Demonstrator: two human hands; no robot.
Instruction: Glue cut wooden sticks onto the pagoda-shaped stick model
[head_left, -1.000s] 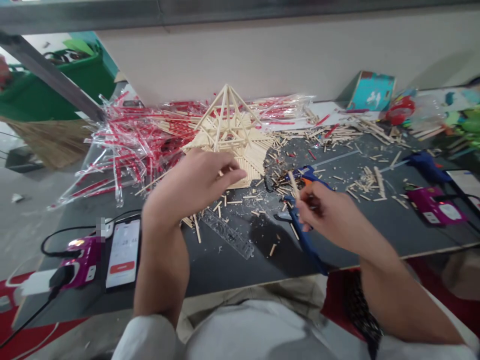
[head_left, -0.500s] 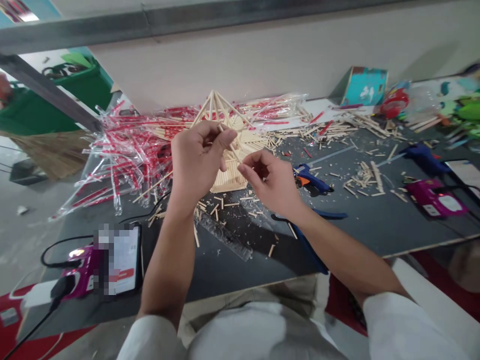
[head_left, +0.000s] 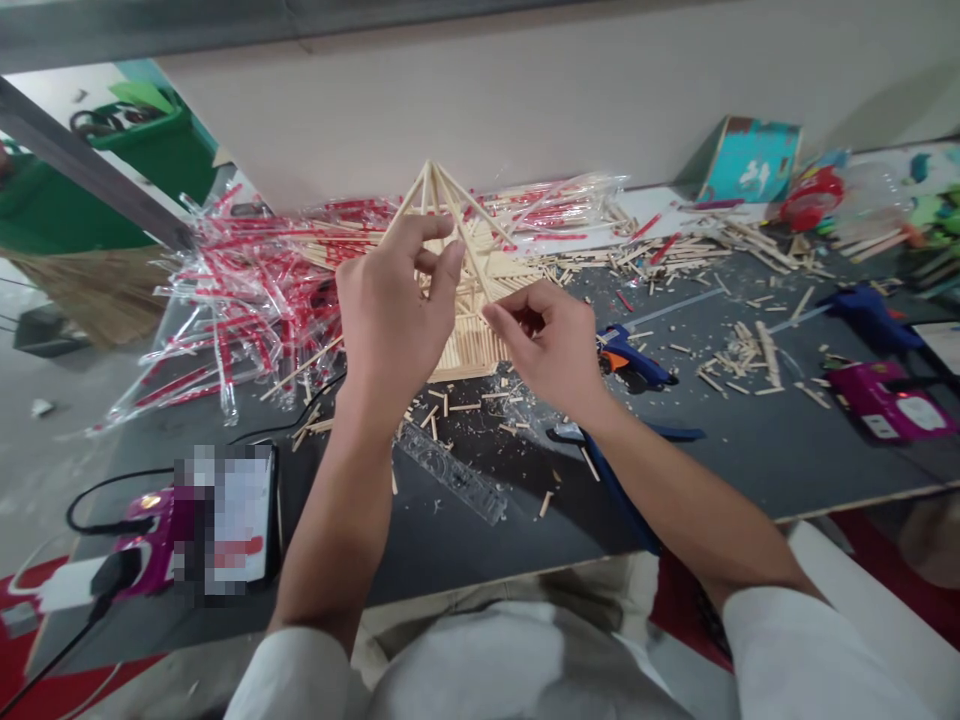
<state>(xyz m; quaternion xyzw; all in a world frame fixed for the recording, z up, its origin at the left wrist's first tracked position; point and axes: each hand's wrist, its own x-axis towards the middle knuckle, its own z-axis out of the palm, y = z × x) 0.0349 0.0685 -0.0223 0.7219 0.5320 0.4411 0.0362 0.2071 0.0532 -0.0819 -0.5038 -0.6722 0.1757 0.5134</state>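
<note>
A pale wooden stick slants in front of a small model built of wooden sticks, whose poles meet in a peak. My right hand pinches the stick's lower end between thumb and forefinger. Close to its upper part is my left hand, with thumb and forefinger apart and nothing visibly gripped; its other fingers are partly hidden. Whether the stick touches the model's peak I cannot tell. The left hand also covers part of the model's left side.
Red-and-clear plastic wrappers heap up at the left. Right of my hands lie a blue glue gun, stick offcuts and another glue gun. A clear ruler and a phone lie nearer me.
My left thumb and forefinger have parted from the stick they pinched. My right hand has closed on its lower end. The view has shifted slightly.
</note>
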